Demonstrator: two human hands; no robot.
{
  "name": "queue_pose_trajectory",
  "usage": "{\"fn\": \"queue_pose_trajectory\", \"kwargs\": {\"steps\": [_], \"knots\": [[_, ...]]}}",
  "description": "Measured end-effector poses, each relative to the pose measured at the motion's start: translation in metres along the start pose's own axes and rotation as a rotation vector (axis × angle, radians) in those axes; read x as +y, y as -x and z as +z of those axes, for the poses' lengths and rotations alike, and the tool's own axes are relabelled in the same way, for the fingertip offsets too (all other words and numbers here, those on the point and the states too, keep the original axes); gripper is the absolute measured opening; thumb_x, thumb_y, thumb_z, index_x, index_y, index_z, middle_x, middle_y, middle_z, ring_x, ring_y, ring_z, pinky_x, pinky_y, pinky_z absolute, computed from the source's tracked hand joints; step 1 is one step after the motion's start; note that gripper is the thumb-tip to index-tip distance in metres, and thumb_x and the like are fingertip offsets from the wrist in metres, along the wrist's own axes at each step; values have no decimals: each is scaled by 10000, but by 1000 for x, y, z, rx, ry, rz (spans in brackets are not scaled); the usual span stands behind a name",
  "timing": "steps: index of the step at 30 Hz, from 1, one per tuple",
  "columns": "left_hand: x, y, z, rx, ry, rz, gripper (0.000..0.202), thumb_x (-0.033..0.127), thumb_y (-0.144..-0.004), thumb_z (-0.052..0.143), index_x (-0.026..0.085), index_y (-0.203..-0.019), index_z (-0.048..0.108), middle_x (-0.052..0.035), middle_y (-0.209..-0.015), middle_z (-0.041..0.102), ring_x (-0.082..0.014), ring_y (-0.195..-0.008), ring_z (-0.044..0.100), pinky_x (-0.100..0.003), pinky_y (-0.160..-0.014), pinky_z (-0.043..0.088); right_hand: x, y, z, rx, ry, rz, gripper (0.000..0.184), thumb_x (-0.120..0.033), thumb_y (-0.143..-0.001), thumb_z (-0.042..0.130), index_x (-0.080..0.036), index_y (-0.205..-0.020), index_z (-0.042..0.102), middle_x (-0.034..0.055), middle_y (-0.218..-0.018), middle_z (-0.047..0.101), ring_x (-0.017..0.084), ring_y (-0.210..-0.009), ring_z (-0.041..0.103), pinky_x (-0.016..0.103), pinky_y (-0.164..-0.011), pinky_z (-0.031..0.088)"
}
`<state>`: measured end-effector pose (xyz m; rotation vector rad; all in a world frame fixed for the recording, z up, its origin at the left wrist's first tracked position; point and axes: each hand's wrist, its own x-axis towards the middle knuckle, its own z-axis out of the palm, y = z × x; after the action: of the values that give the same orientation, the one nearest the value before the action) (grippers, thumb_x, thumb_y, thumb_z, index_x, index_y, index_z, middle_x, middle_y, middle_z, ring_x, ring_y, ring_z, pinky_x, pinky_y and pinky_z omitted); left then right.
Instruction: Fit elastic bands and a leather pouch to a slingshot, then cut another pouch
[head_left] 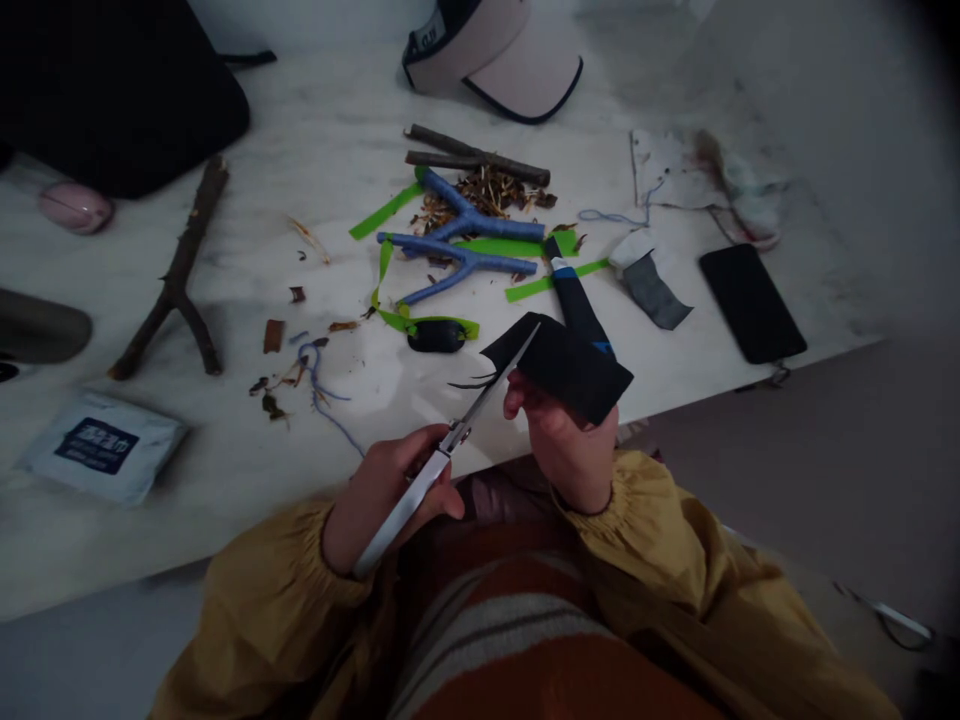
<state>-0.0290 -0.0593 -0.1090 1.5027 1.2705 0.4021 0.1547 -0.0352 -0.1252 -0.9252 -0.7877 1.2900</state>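
Observation:
My left hand (401, 485) is closed around a pair of scissors (409, 510) with pale handles. Their blades point up and right, lying across the near edge of a black sheet (577, 368), perhaps fabric or leather. My right hand (566, 440) grips that sheet from below. Thin dark strips curl off its left side by the blades. Just beyond lie two forked sticks wrapped in blue (469, 225), with bright green bands (390, 212) around them. A black pouch (436, 336) is tied to one green band. Behind the sheet lies a dark tool (577, 295) with blue marks.
Bark scraps (487, 190) and two bare sticks (480, 160) lie at the back, near a cap (517, 60). Left are a forked branch (180, 270), a wipes packet (105, 445) and a pink mouse (75, 207). Right are a phone (752, 302) and a grey scrap (656, 288).

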Motion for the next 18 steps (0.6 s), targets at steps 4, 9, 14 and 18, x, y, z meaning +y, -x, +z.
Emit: {"fn": "queue_pose_trajectory", "kwargs": {"steps": [4, 9, 14, 18], "knots": [[-3, 1, 6, 24, -117, -16, 656, 690, -730, 578, 152, -1107, 579, 3, -643, 635, -148, -579, 577, -222, -540, 428, -5, -5, 7, 145, -53, 40, 294, -476, -663, 742, -221, -626, 600, 1, -619, 630, 112, -483, 510, 292, -471, 459], [-1, 4, 17, 176, -288, 30, 576, 640, -735, 607, 188, -1090, 572, -13, -726, 671, -174, -641, 624, -236, -565, 450, -9, -8, 13, 214, -205, 185, 269, -446, -712, 651, -217, -607, 559, -23, -540, 561, 91, -468, 478, 250, -434, 412], [-2, 5, 20, 167, -282, 113, 622, 686, -749, 559, 171, -1099, 557, -23, -738, 676, -176, -652, 637, -239, -592, 474, -8, -7, 13, 200, -228, 142, 228, -336, -660, 711, -214, -595, 530, -44, -539, 564, 69, -444, 475, 225, -426, 401], [-3, 7, 19, 135, -279, 131, 667, 719, -771, 492, 147, -1109, 544, -48, -766, 682, -189, -692, 653, -241, -601, 482, -8, -7, 12, 207, -172, 140, 164, -318, -684, 699, -221, -684, 566, -51, -553, 585, 60, -413, 451, 221, -396, 389]]}}
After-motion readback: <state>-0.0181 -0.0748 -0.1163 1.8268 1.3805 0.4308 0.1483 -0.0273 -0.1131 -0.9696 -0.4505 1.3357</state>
